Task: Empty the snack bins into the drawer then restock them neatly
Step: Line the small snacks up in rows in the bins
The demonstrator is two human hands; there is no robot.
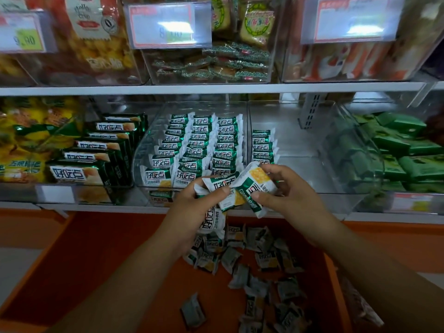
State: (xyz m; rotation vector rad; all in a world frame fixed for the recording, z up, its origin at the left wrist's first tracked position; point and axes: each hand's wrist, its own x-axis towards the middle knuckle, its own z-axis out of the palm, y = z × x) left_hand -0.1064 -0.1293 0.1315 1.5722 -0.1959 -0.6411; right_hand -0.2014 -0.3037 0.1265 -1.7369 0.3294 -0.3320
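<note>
Hiding the bin [143,152] front: left hand [192,209], right hand [289,197], perhaps four packets [258,182].

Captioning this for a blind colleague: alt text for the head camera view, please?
A person's left hand grips a bunch of green-and-white snack packets while the right hand pinches one, in front of a shop shelf. Behind, a clear bin holds three neat rows of matching packets; loose packets lie in the orange drawer below.
</note>
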